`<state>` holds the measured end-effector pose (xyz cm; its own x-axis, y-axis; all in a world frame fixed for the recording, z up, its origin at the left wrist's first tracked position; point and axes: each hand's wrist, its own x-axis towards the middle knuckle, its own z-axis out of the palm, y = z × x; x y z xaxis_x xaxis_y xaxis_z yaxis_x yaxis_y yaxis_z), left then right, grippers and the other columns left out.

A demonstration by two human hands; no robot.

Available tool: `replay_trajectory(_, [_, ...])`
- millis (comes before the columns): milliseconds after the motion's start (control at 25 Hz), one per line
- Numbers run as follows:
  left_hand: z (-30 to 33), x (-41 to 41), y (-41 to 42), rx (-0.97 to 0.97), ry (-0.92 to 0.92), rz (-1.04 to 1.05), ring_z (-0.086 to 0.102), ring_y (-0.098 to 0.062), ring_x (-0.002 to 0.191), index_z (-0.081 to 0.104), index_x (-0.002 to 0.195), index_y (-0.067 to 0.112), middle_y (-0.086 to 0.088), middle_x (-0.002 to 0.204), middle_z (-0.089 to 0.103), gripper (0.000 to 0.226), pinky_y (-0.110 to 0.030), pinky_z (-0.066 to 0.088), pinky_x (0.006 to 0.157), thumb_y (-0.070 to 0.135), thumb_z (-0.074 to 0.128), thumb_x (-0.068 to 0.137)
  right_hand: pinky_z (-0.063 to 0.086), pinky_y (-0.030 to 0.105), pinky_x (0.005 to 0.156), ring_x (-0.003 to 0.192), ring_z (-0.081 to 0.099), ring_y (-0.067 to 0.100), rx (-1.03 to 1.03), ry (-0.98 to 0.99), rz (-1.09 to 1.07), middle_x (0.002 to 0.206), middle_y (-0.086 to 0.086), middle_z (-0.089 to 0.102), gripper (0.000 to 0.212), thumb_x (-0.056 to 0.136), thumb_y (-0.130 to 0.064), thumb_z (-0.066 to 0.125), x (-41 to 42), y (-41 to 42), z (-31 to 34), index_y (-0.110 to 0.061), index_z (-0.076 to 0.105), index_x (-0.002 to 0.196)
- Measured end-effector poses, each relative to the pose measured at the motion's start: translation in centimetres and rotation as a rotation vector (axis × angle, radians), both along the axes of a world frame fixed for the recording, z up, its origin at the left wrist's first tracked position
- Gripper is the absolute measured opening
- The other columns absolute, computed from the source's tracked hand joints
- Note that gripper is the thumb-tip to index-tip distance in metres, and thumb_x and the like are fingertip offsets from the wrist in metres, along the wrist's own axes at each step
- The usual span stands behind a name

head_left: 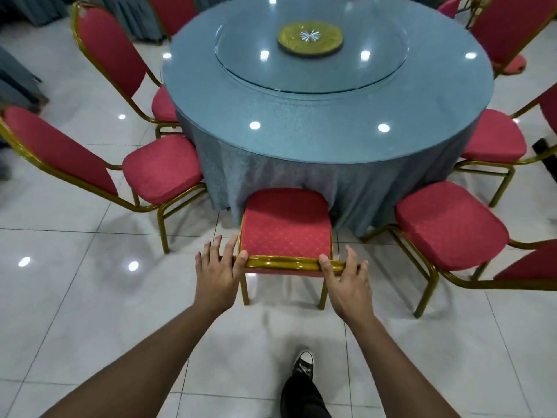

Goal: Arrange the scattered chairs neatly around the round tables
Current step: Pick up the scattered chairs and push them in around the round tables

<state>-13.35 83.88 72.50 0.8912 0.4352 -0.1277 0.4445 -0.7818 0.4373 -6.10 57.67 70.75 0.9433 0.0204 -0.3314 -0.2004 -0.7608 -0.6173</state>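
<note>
A round table [328, 116] with a blue cloth and a glass turntable stands ahead. A red chair with a gold frame [286, 227] is directly in front of me, its seat tucked under the cloth. My left hand [217, 270] is at the left corner of the chair's top rail, thumb on the rail and fingers spread outside the frame. My right hand [346, 279] holds the right corner the same way. Two red chairs [162, 167] [117, 52] ring the table on the left, and two more [449, 224] [494, 137] on the right.
More red chairs [506, 25] stand at the far side of the table. Another blue-clothed table [15, 76] is at the left edge. The floor [90, 312] is glossy white tile. My black shoe [304, 365] is behind the chair.
</note>
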Motion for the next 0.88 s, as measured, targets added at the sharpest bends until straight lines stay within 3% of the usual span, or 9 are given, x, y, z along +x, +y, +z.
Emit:
replay_trajectory(160, [-0.3, 5.4, 0.6, -0.102, -0.051, 0.081, 0.008, -0.029, 0.154, 0.021, 0.156, 0.042, -0.010, 0.165, 0.020, 0.073, -0.051, 0.007, 0.123, 0.066, -0.004, 0.092, 0.024, 0.058, 0.117, 0.151, 0.013, 0.041, -0.018, -0.025, -0.017, 0.162, 0.029, 0.010, 0.094, 0.081, -0.093, 0.016, 4.5, 2.5, 0.3, -0.035, 0.010, 0.154])
replay_trajectory(280, [-0.6, 9.1, 1.7, -0.127, -0.048, 0.123, 0.007, -0.031, 0.154, 0.024, 0.155, 0.043, -0.010, 0.166, 0.018, 0.059, -0.052, 0.006, 0.122, 0.062, 0.008, 0.101, 0.029, 0.059, 0.116, 0.149, 0.018, 0.043, -0.023, -0.019, -0.037, 0.161, 0.030, 0.009, 0.095, 0.079, -0.095, 0.016, 7.9, 3.6, 0.1, -0.035, 0.013, 0.153])
replay_trajectory(440, [-0.1, 14.0, 4.3, -0.162, -0.018, 0.100, 0.001, -0.030, 0.155, 0.023, 0.155, 0.045, -0.006, 0.167, 0.012, 0.063, -0.053, 0.003, 0.122, 0.057, 0.009, 0.094, 0.029, 0.061, 0.114, 0.151, 0.014, 0.041, 0.001, 0.006, -0.051, 0.161, 0.029, 0.012, 0.099, 0.074, -0.098, 0.015, 12.2, 6.0, 0.3, -0.034, 0.018, 0.150])
replay_trajectory(600, [0.1, 17.7, 7.6, -0.181, 0.049, 0.073, -0.004, -0.028, 0.155, 0.023, 0.155, 0.046, -0.005, 0.168, 0.008, 0.054, -0.054, -0.001, 0.122, 0.052, 0.014, 0.102, 0.031, 0.061, 0.113, 0.149, 0.019, 0.043, 0.003, 0.014, -0.069, 0.161, 0.027, 0.012, 0.097, 0.073, -0.099, 0.016, 15.5, 8.9, 0.3, -0.036, 0.020, 0.146])
replay_trajectory(880, [0.3, 22.6, 12.7, -0.205, 0.053, -0.012, -0.007, -0.027, 0.154, 0.022, 0.155, 0.046, -0.002, 0.168, 0.006, 0.066, -0.055, -0.007, 0.122, 0.061, 0.007, 0.092, 0.038, 0.059, 0.108, 0.137, 0.035, 0.039, -0.033, 0.051, -0.105, 0.144, 0.020, 0.035, 0.085, 0.074, -0.098, 0.016, 19.3, 13.3, 0.9, -0.035, 0.029, 0.130])
